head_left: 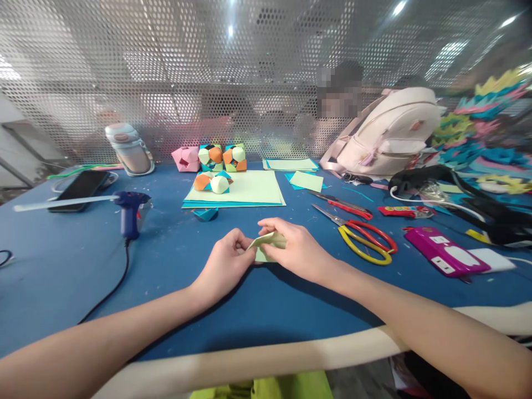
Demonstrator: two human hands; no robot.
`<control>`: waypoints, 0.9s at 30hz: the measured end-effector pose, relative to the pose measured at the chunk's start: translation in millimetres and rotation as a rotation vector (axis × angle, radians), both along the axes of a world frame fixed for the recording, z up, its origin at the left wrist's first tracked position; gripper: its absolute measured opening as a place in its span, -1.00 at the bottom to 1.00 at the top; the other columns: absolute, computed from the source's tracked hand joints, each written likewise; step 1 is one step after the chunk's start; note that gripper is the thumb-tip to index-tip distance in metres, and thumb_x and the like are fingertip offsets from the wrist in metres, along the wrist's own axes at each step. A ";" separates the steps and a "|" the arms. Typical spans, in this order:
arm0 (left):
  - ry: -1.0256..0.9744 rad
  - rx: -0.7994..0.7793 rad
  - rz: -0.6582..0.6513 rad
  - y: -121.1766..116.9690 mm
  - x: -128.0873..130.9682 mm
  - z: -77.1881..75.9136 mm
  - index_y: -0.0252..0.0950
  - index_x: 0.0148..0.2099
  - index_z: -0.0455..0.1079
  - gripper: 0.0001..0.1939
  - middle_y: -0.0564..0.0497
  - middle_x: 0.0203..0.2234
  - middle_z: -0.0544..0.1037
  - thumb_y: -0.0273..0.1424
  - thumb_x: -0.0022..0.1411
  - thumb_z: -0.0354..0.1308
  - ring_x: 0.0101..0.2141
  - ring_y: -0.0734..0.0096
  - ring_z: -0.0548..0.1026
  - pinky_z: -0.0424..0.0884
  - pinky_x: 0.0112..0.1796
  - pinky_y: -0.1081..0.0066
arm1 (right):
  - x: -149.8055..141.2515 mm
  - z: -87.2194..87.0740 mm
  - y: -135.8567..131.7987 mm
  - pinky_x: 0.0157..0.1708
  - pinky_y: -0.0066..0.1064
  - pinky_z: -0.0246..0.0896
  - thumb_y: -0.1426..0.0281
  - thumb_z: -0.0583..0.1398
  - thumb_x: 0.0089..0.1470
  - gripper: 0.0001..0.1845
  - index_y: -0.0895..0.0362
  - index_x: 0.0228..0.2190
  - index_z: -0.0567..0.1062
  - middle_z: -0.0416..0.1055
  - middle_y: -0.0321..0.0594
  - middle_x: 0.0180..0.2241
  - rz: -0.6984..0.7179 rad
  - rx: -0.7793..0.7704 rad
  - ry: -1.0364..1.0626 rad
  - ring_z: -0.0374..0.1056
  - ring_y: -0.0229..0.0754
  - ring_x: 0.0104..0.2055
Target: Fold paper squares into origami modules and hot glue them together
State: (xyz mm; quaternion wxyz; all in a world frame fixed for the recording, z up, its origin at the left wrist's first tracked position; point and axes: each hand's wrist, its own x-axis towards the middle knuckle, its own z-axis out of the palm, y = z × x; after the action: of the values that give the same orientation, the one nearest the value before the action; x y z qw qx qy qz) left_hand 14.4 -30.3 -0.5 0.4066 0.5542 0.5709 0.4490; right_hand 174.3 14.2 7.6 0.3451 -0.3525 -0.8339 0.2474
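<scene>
A small piece of pale green paper [266, 244], bent into a fold, is held between both hands over the blue table. My left hand [230, 257] pinches its left end, thumb on the near side. The fingers and thumb of my right hand [295, 246] close around its right end. Parts of the paper are hidden behind the fingers. Just beyond the hands, a stack of pale green and blue sheets [253, 188] lies flat, with an orange, white and blue folded paper piece [213, 182] on it. A blue folded piece [205, 214] rests at the stack's near edge.
Yellow-and-red-handled scissors [366, 235] and a red-handled cutter [343, 205] lie to the right. A blue glue gun [131, 210] stands left, its cord trailing nearer. Folded paper balls [210, 158], a bottle [128, 148] and a backpack [394, 130] line the perforated screen.
</scene>
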 end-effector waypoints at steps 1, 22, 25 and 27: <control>-0.046 -0.002 0.031 0.4 0.6 0.2 -0.27 -0.51 0.18 -0.81 0.18 -0.63 0.38 -0.37 0.02 0.15 -0.57 0.56 0.33 0.24 -0.52 0.53 | 0.0 0.7 0.1 -0.20 -0.38 0.28 0.52 0.20 -0.07 -0.60 0.13 -0.12 0.37 0.46 -0.18 -0.23 -0.019 -0.020 0.016 0.41 -0.20 -0.21; -0.528 -0.163 -0.097 -1.1 9.4 2.9 -0.30 -0.21 0.29 -0.76 0.03 -0.31 0.53 -0.47 0.02 0.17 -0.31 0.43 0.52 0.48 -0.21 0.36 | -2.1 -1.6 -3.3 -0.34 -0.39 0.30 0.37 0.20 -0.05 -0.43 0.18 0.01 0.19 0.36 -0.20 -0.28 0.025 -0.233 0.184 0.34 -0.28 -0.37; -0.560 -0.184 -0.072 -1.0 9.5 2.5 -0.30 -0.22 0.26 -0.75 0.03 -0.30 0.52 -0.51 0.00 0.17 -0.33 0.43 0.52 0.50 -0.26 0.36 | -3.7 -1.5 -4.6 -0.34 -0.41 0.27 0.50 0.15 -0.06 -0.53 0.16 -0.05 0.26 0.39 -0.27 -0.36 -0.002 -0.184 0.114 0.33 -0.29 -0.41; -0.559 -0.221 -0.075 -1.5 9.6 2.7 -0.29 -0.22 0.25 -0.75 0.04 -0.30 0.52 -0.53 0.00 0.17 -0.36 0.46 0.53 0.50 -0.28 0.37 | -4.8 -0.9 -5.0 -0.34 -0.42 0.26 0.54 0.12 -0.06 -0.58 0.14 -0.09 0.30 0.40 -0.30 -0.40 -0.016 -0.167 0.113 0.33 -0.30 -0.41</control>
State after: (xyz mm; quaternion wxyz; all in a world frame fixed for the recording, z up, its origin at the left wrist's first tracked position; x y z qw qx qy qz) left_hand 24.0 -31.8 2.2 0.6220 0.3821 0.4614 0.5043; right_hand 169.5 9.2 6.6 0.3629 -0.3722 -0.7867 0.3330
